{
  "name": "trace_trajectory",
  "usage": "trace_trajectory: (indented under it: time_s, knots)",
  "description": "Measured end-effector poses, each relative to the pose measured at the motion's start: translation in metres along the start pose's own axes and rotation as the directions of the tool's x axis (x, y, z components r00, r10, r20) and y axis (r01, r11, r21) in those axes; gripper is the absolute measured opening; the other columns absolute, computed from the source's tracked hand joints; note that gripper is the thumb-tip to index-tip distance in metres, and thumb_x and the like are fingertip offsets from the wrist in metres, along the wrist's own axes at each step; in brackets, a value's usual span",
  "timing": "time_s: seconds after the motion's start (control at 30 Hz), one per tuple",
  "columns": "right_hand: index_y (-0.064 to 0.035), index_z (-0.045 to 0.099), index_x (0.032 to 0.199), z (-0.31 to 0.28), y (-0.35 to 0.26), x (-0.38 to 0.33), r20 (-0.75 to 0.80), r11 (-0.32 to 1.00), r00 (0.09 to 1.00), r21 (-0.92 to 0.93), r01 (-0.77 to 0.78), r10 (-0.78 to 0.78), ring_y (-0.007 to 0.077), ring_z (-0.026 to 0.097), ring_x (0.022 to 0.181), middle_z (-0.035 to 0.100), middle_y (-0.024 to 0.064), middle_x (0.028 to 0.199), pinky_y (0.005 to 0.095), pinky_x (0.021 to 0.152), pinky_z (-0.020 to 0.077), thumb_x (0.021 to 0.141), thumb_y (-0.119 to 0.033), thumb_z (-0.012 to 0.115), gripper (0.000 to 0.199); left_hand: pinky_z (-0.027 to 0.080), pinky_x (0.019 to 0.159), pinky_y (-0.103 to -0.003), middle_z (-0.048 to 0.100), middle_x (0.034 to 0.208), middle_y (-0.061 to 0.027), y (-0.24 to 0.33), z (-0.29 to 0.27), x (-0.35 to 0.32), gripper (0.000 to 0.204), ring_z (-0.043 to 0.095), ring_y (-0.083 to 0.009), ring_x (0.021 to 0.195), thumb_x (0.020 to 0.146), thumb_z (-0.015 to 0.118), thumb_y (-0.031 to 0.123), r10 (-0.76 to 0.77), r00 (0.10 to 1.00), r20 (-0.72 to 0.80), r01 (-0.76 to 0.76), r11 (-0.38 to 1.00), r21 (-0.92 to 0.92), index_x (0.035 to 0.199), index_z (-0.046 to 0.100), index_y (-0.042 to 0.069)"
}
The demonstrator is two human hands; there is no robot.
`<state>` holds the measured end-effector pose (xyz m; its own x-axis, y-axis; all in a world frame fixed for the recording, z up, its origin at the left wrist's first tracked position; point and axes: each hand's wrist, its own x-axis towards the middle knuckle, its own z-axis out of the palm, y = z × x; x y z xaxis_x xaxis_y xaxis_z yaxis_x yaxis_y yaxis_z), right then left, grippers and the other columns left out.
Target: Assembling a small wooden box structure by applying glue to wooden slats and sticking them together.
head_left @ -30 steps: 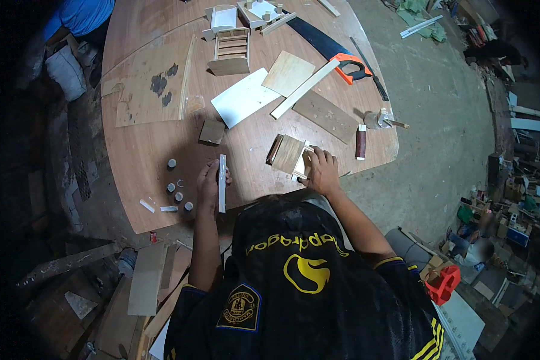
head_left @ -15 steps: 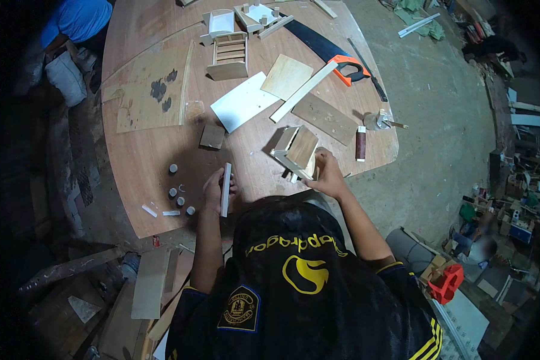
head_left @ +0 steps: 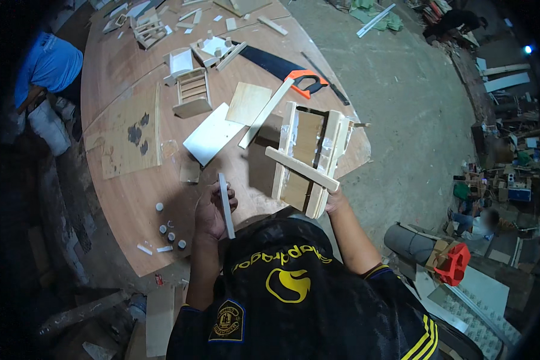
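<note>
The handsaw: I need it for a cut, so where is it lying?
In the head view the handsaw lies on the round wooden table, far side right of centre, its orange handle just beyond the wooden frame in the right hand.

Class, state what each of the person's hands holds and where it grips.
Left hand grips a thin white strip near its middle; right hand holds a pale slatted wooden frame by its lower corner.

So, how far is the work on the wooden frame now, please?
Partly built: the wooden frame already has slats and a cross strip joined. The right hand holds it up above the table. The left hand holds one loose white strip, not yet attached. Other cut pieces and a handsaw lie on the table.
</note>
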<state>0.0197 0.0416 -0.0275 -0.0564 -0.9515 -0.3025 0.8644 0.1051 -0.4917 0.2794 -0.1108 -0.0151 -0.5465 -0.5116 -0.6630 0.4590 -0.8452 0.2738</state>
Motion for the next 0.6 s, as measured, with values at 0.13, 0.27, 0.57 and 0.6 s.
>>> trace_trajectory:
  time_s: [0.13,0.27,0.57,0.6]
  knots:
    - [-0.0029,0.043,0.136,0.000,-0.008,0.000,0.071,0.987,0.989,0.110,0.118,-0.127,0.0284,0.056,0.117,0.057,0.0137,0.126,0.0456,0.101,0.0457,0.060,-0.025,0.087,0.091,0.047,0.068,-0.027,0.057,0.095,-0.0091,0.006,0.049,-0.024,0.027,0.056,-0.0141,0.083,0.089,0.061,0.010,0.130,0.977,0.170,-0.150,0.983,0.109,0.113,0.054,0.001]
    - [-0.0084,0.046,0.133,0.003,-0.017,0.001,-0.007,0.948,0.955,0.117,0.296,-0.297,0.0299,0.057,0.116,0.058,0.0110,0.124,0.0499,0.100,0.0466,0.059,-0.023,0.086,0.086,0.048,0.079,-0.027,0.059,0.104,-0.0096,0.005,0.096,-0.043,0.031,0.057,-0.0121,0.090,0.088,0.061,0.000,0.387,0.871,0.303,-0.488,0.759,0.431,0.118,0.055,-0.001]
    - [-0.0034,0.041,0.138,0.059,-0.040,-0.012,-0.029,0.937,0.939,0.054,0.345,-0.344,0.0324,0.053,0.121,0.052,0.0172,0.132,0.0475,0.105,0.0422,0.058,-0.046,0.085,0.101,0.043,0.082,-0.035,0.059,0.097,-0.0029,-0.009,0.182,-0.077,0.031,0.056,-0.0189,0.092,0.068,0.072,0.003,0.070,0.065,0.995,-0.894,-0.440,0.089,0.099,0.069,0.006]
    - [-0.0034,0.041,0.138,0.063,-0.041,-0.014,-0.041,0.928,0.930,0.059,0.367,-0.365,0.0324,0.053,0.121,0.052,0.0172,0.132,0.0475,0.105,0.0422,0.058,-0.046,0.085,0.101,0.041,0.084,-0.035,0.059,0.099,-0.0017,-0.015,0.184,-0.077,0.031,0.055,-0.0184,0.094,0.068,0.071,0.003,-0.011,0.057,0.998,-0.894,-0.446,0.047,0.099,0.069,0.007]
